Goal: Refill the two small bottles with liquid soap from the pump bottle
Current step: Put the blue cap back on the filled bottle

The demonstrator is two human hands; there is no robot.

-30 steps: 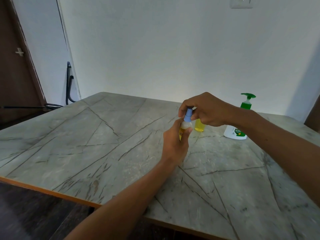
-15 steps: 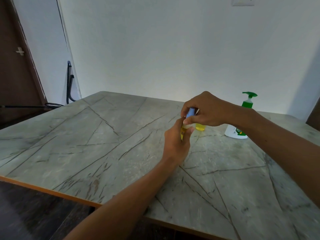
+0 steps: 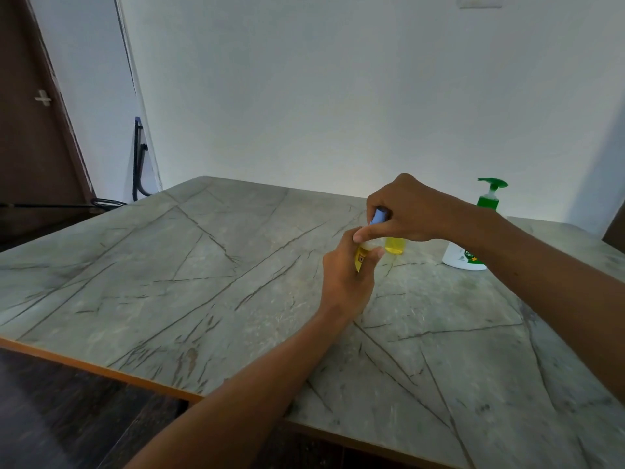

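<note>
1. Left hand [image 3: 348,279]: fingers wrapped round the body of a small bottle [image 3: 362,257], thumb on the near side. The bottle is roughly upright and has a yellow label; most of it is hidden in the fist.
2. Right hand [image 3: 416,211]: comes in from above and pinches the blue cap [image 3: 378,216] at the top of that bottle. Thumb lies across the neck, other fingers curled over the cap.
3. Can't tell if the cap is seated or loose, since the thumb covers the joint.
4. Both hands and the bottle are over the table [image 3: 203,265], right of centre, towards the far side.
5. Second small bottle [image 3: 395,246]: stands on the table just behind the hands, yellow liquid in it, top hidden by the right hand.
6. Pump bottle [image 3: 465,260]: white body, green pump head, upright on the table further right, partly behind the right forearm. No hand on it.
7. Table: grey marble pattern with dark veins, orange front edge.
8. Surroundings: plain white wall [image 3: 338,96] behind, dark door [image 3: 30,130] at far left.
</note>
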